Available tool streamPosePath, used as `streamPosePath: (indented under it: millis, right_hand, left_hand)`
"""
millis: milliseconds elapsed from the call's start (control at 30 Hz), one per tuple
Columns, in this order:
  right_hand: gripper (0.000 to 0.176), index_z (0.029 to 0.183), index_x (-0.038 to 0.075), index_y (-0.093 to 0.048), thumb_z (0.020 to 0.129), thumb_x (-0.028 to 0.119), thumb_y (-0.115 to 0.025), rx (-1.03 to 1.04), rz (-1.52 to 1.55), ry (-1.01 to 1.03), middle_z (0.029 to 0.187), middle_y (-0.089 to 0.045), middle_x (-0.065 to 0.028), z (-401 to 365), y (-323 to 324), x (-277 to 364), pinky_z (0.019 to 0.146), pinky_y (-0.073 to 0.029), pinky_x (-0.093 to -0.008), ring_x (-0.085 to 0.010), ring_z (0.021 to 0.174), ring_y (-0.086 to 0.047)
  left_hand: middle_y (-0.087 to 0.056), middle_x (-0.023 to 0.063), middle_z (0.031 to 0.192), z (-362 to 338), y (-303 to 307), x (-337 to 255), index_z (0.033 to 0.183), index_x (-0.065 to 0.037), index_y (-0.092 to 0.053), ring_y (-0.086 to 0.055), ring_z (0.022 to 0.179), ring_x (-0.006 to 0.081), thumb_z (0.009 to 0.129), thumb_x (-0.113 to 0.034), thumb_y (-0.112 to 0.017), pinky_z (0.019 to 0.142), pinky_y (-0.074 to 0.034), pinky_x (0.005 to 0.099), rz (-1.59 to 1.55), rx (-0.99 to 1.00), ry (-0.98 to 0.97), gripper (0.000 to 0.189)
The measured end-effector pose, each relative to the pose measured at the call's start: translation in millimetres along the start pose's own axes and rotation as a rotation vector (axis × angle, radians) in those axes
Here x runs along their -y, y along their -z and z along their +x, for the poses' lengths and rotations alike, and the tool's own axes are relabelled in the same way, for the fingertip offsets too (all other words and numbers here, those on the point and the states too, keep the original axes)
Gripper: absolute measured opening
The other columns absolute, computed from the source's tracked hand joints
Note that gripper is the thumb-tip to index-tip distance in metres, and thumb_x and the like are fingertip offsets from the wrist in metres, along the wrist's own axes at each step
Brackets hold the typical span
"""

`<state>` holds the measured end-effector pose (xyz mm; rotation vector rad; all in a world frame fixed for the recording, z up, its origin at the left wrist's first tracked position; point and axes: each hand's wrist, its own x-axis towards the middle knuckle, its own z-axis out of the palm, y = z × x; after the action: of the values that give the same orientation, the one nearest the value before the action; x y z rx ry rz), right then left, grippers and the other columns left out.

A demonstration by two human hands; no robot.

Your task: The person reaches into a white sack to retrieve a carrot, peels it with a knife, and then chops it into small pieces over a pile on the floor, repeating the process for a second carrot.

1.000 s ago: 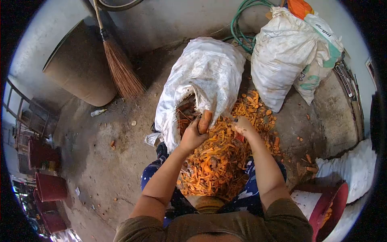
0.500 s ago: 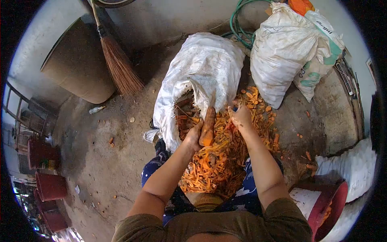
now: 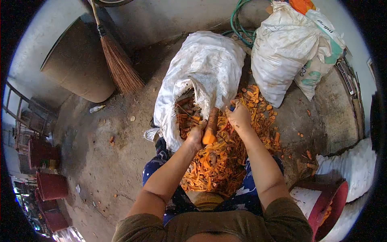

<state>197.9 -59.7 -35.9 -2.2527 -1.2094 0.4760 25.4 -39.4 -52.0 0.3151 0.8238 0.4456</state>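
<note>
My left hand (image 3: 196, 136) is closed around a thick carrot (image 3: 210, 127) with dirty brown skin and a bright orange cut end facing me. In my right hand (image 3: 239, 117), just to the right of it, is a knife (image 3: 225, 101); a bit of blue handle shows and the thin blade is blurred. Beneath both hands spreads a heap of orange peelings (image 3: 213, 169), lying between my legs. Beyond my left hand, a white woven sack (image 3: 205, 60) lies on its side, its torn mouth showing more carrots inside.
At the back right stand stuffed white sacks (image 3: 282, 52) near a green hose (image 3: 238, 24). A red bucket (image 3: 342, 201) with orange pieces is at the lower right. A broom (image 3: 121, 64) leans at the left by a large bin (image 3: 78, 60). Dark red tubs (image 3: 51, 186) sit far left.
The carrot has turned and shifted slightly right, and its cut end sits a little higher. My right hand has drawn slightly left, with the blade now above the carrot's far end.
</note>
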Motion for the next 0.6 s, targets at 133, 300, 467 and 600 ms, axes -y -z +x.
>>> streamPosePath:
  millis: [133, 300, 467, 600]
  right_hand:
    - [0.039, 0.096, -0.001, -0.055, 0.071, 0.027, -0.065, 0.121, 0.035, -0.179, 0.081, -0.059, -0.0193, 14.6, -0.1, -12.9, 0.063, -0.047, -0.0406, -0.0323, 0.074, -0.058]
    - [0.035, 0.082, -0.002, -0.057, 0.07, 0.03, -0.063, 0.248, -0.044, 0.222, 0.077, -0.058, -0.0191, -17.4, 11.2, 12.5, 0.062, -0.046, -0.0412, -0.0313, 0.07, -0.058]
    - [0.039, 0.088, -0.004, -0.051, 0.07, 0.029, -0.062, 0.487, -0.281, 0.248, 0.078, -0.055, -0.0186, -35.5, 10.3, 29.4, 0.064, -0.046, -0.0412, -0.0317, 0.074, -0.056]
    - [0.037, 0.089, -0.006, -0.052, 0.072, 0.027, -0.06, 0.588, -0.342, 0.204, 0.074, -0.055, -0.0174, -28.3, 11.1, 28.9, 0.062, -0.045, -0.0415, -0.0313, 0.07, -0.056]
  left_hand:
    - [-0.058, 0.011, 0.089, 4.5, 2.9, -0.7, 0.106, -0.001, -0.047, -0.057, 0.075, 0.0215, 0.092, -0.03, -0.036, 0.067, -0.049, 0.0347, -0.051, 0.022, 0.003, 0.034]
    - [-0.057, 0.0081, 0.084, 10.9, 12.2, -6.6, 0.103, -0.002, -0.048, -0.056, 0.071, 0.019, 0.092, -0.031, -0.032, 0.066, -0.049, 0.0342, -0.027, 0.06, -0.044, 0.035]
    - [-0.057, 0.0077, 0.082, 1.8, 6.4, -12.5, 0.102, -0.002, -0.048, -0.056, 0.067, 0.0183, 0.093, -0.027, -0.03, 0.063, -0.049, 0.0324, 0.128, -0.029, -0.063, 0.032]
    - [-0.056, 0.0071, 0.079, -1.3, 5.4, -12.9, 0.098, -0.002, -0.05, -0.055, 0.064, 0.0175, 0.092, -0.022, -0.029, 0.061, -0.048, 0.0304, 0.28, 0.06, -0.089, 0.03]
